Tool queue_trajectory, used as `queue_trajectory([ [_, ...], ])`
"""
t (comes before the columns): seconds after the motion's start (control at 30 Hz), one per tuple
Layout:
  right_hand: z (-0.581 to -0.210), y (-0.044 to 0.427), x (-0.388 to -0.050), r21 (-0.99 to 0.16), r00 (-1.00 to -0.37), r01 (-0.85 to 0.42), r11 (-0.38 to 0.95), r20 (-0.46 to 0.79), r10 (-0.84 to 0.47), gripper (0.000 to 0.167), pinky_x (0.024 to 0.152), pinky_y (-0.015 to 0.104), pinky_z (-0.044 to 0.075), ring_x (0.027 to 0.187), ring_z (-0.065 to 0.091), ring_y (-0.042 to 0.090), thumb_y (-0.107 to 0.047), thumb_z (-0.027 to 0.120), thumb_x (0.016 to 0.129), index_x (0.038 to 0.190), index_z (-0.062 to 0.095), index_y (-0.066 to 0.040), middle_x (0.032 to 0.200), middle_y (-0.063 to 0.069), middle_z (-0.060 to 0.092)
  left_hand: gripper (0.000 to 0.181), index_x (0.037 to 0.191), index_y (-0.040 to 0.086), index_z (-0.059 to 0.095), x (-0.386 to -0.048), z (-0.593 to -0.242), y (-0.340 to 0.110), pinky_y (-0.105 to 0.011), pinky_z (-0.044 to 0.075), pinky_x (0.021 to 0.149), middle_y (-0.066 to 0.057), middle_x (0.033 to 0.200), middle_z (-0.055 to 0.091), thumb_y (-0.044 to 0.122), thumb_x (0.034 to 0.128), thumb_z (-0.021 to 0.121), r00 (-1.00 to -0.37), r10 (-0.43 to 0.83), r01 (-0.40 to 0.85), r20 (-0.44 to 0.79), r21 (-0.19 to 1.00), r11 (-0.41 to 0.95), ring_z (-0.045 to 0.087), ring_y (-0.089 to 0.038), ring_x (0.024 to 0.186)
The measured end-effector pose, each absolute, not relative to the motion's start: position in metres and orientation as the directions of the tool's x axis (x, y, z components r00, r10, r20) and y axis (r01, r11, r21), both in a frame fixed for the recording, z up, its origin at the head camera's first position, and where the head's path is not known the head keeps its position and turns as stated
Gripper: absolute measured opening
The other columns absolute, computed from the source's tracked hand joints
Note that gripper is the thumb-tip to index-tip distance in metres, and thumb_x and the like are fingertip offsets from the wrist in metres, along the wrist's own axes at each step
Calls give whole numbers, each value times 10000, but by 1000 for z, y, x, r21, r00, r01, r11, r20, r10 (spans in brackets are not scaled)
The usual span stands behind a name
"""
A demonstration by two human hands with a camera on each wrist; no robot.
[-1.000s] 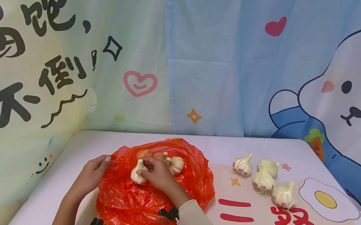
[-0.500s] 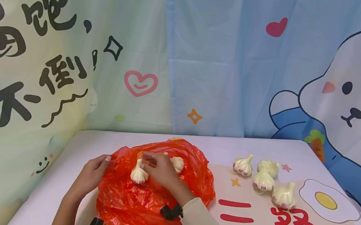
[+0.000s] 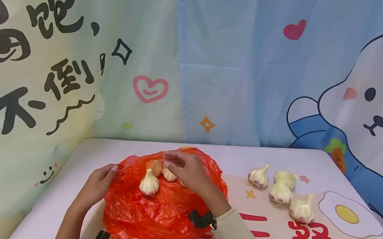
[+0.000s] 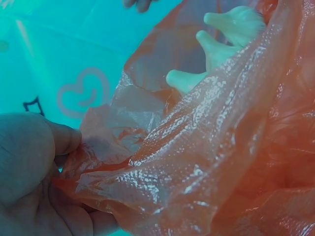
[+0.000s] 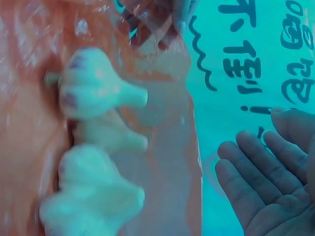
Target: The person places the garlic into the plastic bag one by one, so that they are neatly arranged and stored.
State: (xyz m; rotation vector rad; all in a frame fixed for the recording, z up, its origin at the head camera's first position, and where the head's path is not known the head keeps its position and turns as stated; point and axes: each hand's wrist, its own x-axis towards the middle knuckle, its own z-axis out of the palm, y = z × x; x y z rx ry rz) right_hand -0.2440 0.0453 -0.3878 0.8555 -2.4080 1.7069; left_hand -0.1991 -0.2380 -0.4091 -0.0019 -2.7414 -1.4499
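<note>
A crumpled red plastic bag [image 3: 151, 221] lies on the table with its mouth open. My left hand [image 3: 97, 185] pinches the bag's left edge between thumb and fingers [image 4: 66, 140]. A whole garlic bulb [image 3: 149, 183] stands upright in the bag, with a second bulb [image 3: 169, 174] behind it. In the right wrist view, three garlic bulbs [image 5: 91, 83] show side by side. Above the bag's far side hovers my right hand [image 3: 187, 170], fingers extended and palm bare [image 5: 275, 196], apart from the garlic. It covers part of the bag's contents in the head view.
Several loose garlic bulbs [image 3: 302, 208] sit in a group on the table to the right of the bag. The printed tabletop [image 3: 236, 160] ends at a patterned curtain [image 3: 219, 59] behind. Black cameras [image 3: 201, 219] are strapped to both wrists.
My right hand has let go of the front garlic bulb, left it standing in the bag, and moved up and right. My left hand has kept its hold on the bag's edge.
</note>
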Motion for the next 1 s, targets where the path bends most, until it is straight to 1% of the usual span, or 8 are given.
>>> queue_trajectory([
  [0.2, -385, 74, -245, -845, -850, -479, 240, 378, -366, 282, 837, 283, 541, 965, 678, 171, -155, 684, 926, 1182, 680, -36, 1118, 58, 684, 444, 1299, 10, 568, -201, -408, -238, -430, 547, 848, -139, 1088, 661, 333, 1063, 376, -999, -10, 31, 45, 813, 581, 640, -255, 919],
  [0.47, -389, 108, -250, -845, -881, -456, 278, 385, -275, 272, 847, 312, 538, 979, 677, 177, -201, 690, 923, 1161, 688, -71, 1093, 45, 692, 452, 1295, 7, 567, -200, -407, -239, -424, 552, 836, -139, 1080, 662, 342, 1063, 371, -999, -6, 33, 45, 806, 591, 640, -247, 905],
  [0.6, -390, 128, -255, -852, -902, -429, 299, 385, -195, 286, 852, 349, 538, 1000, 668, 222, -204, 687, 927, 1174, 678, -60, 1102, 71, 689, 456, 1294, 5, 565, -200, -408, -238, -408, 556, 827, -140, 1071, 662, 346, 1062, 372, -999, 1, 32, 38, 820, 571, 642, -247, 894],
  [0.7, -394, 145, -259, -868, -927, -374, 328, 357, -114, 321, 863, 359, 531, 1037, 653, 246, -231, 674, 937, 1211, 660, -64, 1146, 88, 676, 447, 1288, 11, 572, -200, -408, -237, -406, 554, 832, -138, 1066, 662, 341, 1063, 372, -999, -2, 31, 38, 819, 573, 636, -250, 895],
  [0.83, -403, 167, -261, -878, -949, -295, 377, 314, -11, 378, 879, 320, 517, 1090, 628, 231, -313, 652, 946, 1250, 638, -89, 1200, 76, 655, 459, 1296, 4, 563, -199, -409, -238, -419, 551, 838, -137, 1081, 659, 348, 1062, 370, -999, -2, 28, 36, 815, 579, 630, -247, 907],
  [1.0, -411, 196, -262, -894, -948, -236, 382, 298, 113, 429, 891, 229, 489, 1135, 596, 225, -367, 635, 948, 1270, 622, -84, 1238, 80, 635, 466, 1299, 8, 563, -199, -409, -237, -423, 551, 839, -136, 1083, 660, 360, 1059, 374, -999, 3, 33, 37, 821, 570, 632, -249, 909],
])
